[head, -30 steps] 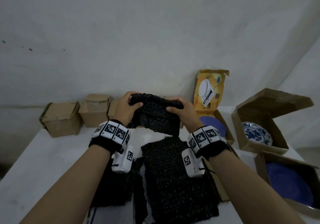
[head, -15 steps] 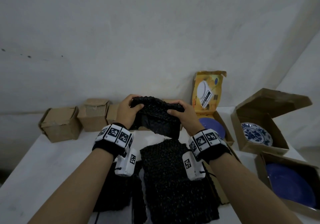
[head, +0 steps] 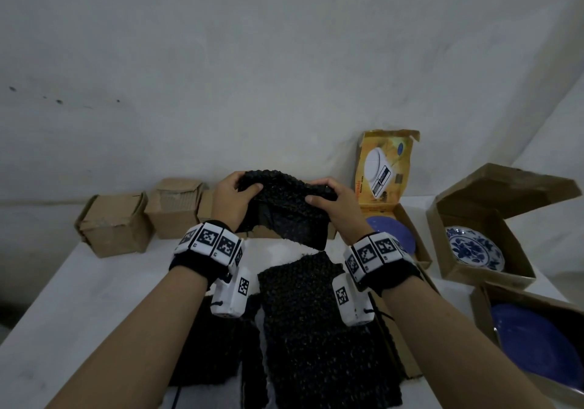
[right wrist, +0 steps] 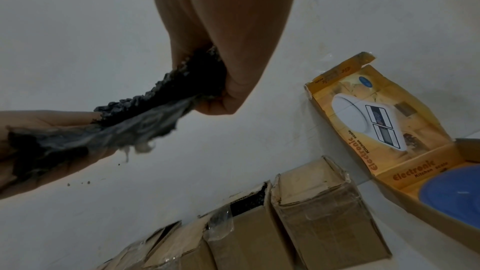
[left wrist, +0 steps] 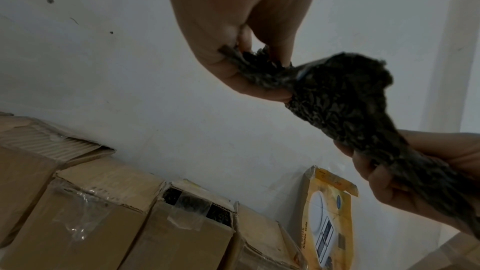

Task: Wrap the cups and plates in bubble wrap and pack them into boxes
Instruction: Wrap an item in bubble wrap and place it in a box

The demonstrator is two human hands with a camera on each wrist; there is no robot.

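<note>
Both hands, left hand (head: 233, 201) and right hand (head: 335, 208), have fingers clamped on opposite ends of the black bubble wrap bundle (head: 284, 209), stretched sideways above the table (head: 94, 282), boxes (head: 177, 208) right behind.

Grey wall (head: 284, 61) behind white table (head: 63, 314).

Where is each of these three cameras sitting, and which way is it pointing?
Head: on the person's head, looking down at both forearms, the table, the black bubble wrap.
Left wrist: looks along the left hand towards the wall.
Right wrist: the same along the right hand.
Shared by all: the yellow scale box.
</note>
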